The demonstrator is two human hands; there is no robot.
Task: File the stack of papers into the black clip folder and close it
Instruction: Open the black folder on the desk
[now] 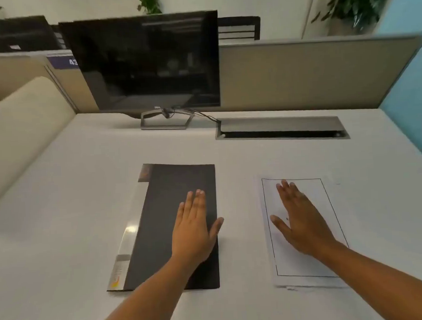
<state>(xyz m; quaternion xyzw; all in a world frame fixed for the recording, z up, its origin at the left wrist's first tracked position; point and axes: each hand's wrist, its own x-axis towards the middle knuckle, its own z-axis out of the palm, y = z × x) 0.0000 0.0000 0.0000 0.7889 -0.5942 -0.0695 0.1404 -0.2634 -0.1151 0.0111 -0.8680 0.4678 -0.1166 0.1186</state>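
The black clip folder (168, 203) lies shut and flat on the white desk (84, 191), with a glossy labelled spine along its left edge. My left hand (195, 230) rests palm down on the folder's right half, fingers together and thumb spread. To the right lies the stack of papers (329, 207), white with a thin black border on the top sheet. My right hand (301, 222) lies flat on that stack, fingers spread. Neither hand grips anything.
A dark monitor (148, 62) on a stand sits at the back of the desk. A grey cable tray with a slot (280, 129) is set into the desk behind the papers. Partition walls (310, 74) close the back and sides.
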